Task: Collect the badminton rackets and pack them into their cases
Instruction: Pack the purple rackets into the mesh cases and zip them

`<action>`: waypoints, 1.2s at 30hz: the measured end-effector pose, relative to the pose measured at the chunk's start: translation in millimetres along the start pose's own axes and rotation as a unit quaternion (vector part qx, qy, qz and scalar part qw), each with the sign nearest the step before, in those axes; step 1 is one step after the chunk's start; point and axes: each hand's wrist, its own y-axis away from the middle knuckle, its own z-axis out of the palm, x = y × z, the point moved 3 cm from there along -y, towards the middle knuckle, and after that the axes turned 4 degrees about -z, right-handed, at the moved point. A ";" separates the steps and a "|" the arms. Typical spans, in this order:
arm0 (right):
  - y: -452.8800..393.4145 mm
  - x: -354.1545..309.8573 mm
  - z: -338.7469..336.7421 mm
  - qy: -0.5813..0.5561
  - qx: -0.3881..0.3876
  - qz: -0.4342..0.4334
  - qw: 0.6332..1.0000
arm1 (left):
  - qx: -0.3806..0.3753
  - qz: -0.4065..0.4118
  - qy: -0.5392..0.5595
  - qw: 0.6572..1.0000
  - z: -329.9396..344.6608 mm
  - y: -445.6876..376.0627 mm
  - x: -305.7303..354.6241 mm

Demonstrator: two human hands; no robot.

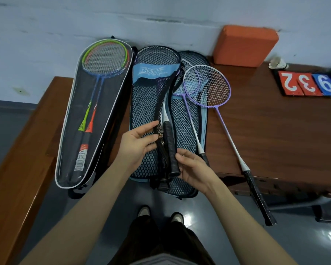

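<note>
Item: black-gripped racket, dead centre, half inside the blue mesh case. Left hand pinches the mesh flap's edge; right hand holds the grip's butt in curled fingers. Likely light, stiff-shafted, strings fragile; handle it by the grip. Purple racket lies loose at 2 o'clock.
</note>
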 end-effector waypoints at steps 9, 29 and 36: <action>2.9 -35.9 20.6 0.017 0.031 -0.112 0.993 | -0.074 0.136 -0.303 0.940 9.1 17.2 2.3; 19.1 -36.3 -4.0 0.174 0.060 -0.146 0.972 | 0.110 0.260 -0.395 0.874 33.7 58.1 -40.8; 42.8 -24.0 -10.7 0.179 0.047 -0.150 0.971 | 0.106 0.279 -0.331 0.895 35.9 59.7 -38.6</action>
